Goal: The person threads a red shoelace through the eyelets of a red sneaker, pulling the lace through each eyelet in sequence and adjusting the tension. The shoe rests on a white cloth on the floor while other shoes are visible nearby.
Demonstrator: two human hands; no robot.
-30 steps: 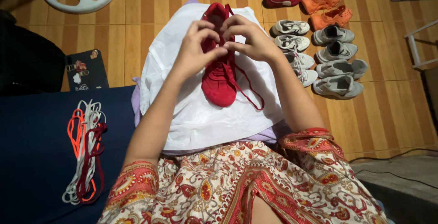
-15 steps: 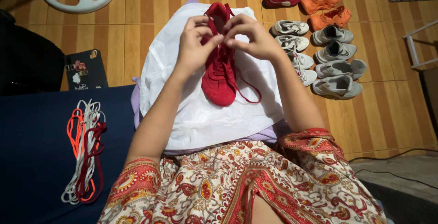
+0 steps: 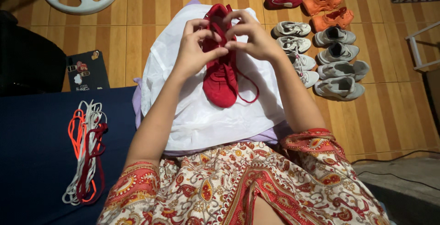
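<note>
While resting on white plastic sheet [image 3: 201, 115], red shoe [image 3: 221, 76], left hand [image 3: 195, 51] and right hand [image 3: 254, 37] fingertips pinched on red lace [image 3: 243, 85], spare laces [image 3: 85, 149] aside.

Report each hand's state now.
Left hand: closed, pinching the red lace.
Right hand: closed, pinching the same lace over the red shoe.

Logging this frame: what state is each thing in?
Red shoe: on white sheet, partly laced.
Red lace: loose, pinched by both hands.
Left hand: fingers on lace.
Right hand: fingers on lace.
Spare laces: bundled.
Floor shoes: lined up in pairs.
</note>
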